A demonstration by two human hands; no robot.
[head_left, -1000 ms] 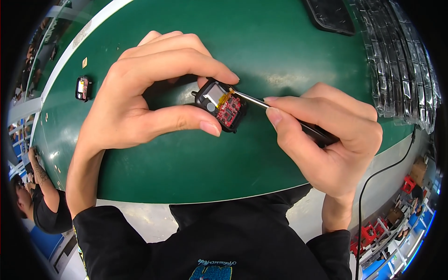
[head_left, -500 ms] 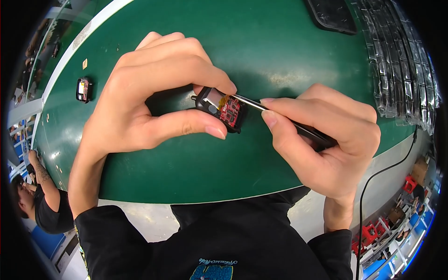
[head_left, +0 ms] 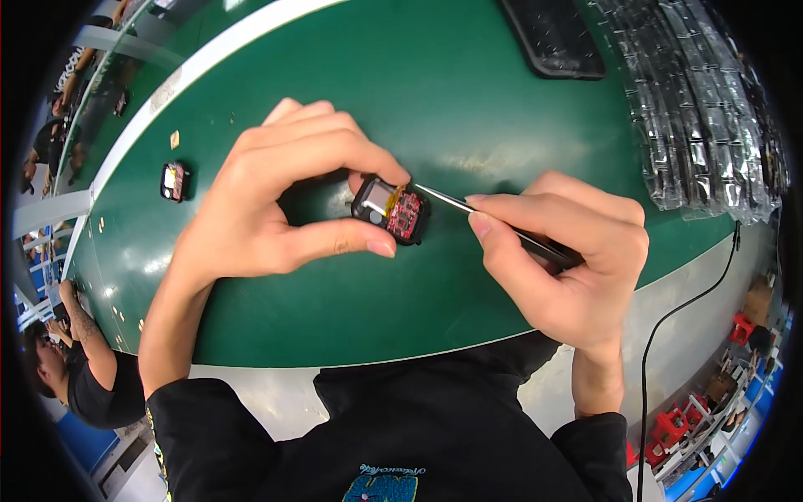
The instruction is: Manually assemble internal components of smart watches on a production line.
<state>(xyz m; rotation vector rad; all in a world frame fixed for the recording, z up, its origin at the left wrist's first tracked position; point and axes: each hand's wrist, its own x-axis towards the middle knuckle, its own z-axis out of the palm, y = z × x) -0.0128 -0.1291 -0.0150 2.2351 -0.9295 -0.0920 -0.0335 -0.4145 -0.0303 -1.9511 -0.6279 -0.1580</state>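
Observation:
A small black electronic device casing (head_left: 391, 211), its inside exposed, sits between the thumb and fingers of my left hand (head_left: 276, 197). Inside it show a red circuit board (head_left: 407, 216), a silvery block that looks like a battery, and a strip of yellow tape. My right hand (head_left: 577, 255) grips metal tweezers (head_left: 443, 197) with a dark rear part, partly hidden in the palm. Their tip points at the casing's upper right edge, close to my left fingertip; whether it touches cannot be made out. A similar opened device (head_left: 174, 181) lies apart on the table at the left.
The green table (head_left: 335, 322) curves toward me. A black tray-like object (head_left: 556, 38) lies at the far right, beside stacked clear plastic trays (head_left: 686, 109). A black cable (head_left: 657, 335) hangs at the right. Another person (head_left: 96, 360) sits at the left edge.
The view has shifted a little, so the table items appear displaced. The tweezers' tip remains near the casing's upper edge, and both hands keep their grips.

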